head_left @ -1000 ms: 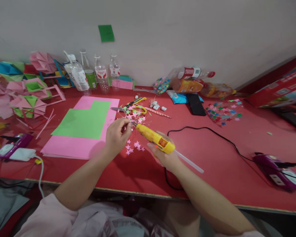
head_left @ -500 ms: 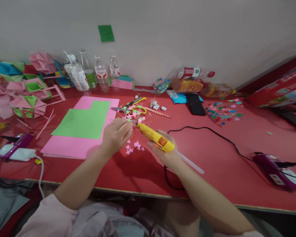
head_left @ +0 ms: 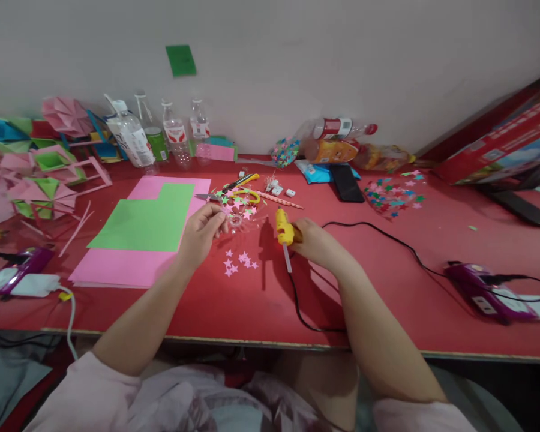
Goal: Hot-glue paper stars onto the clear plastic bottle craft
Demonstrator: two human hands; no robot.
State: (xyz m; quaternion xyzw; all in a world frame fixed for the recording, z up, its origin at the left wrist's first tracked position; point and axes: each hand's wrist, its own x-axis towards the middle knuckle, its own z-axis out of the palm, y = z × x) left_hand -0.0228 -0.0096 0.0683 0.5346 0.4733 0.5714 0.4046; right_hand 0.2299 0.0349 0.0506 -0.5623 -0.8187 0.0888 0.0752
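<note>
My right hand [head_left: 317, 240] is wrapped round the handle of a yellow hot glue gun [head_left: 284, 227]. A clear glue stick [head_left: 287, 258] sticks out of its back end and its nozzle points away from me. My left hand [head_left: 201, 233] is closed, thumb and finger together at the near-left edge of a clear plastic bottle piece [head_left: 235, 221] with green and pink stars on it. Its outline is hard to make out against the red table. Loose pink paper stars [head_left: 243, 257] lie just in front of it. Scissors with yellow handles [head_left: 245, 195] lie behind.
Green paper [head_left: 146, 219] lies on pink sheets [head_left: 117, 270] at left. Behind stand plastic bottles [head_left: 176, 135] and folded paper shapes [head_left: 54, 159]. A phone [head_left: 346, 183], another star-covered piece [head_left: 393, 193] and a purple power strip [head_left: 488, 288] are at right. The gun's black cord [head_left: 382, 231] crosses the table.
The glue gun has moved away from my left hand to the right and turned, its nozzle now pointing forward. My left hand stays at the clear piece. The view has shifted slightly.
</note>
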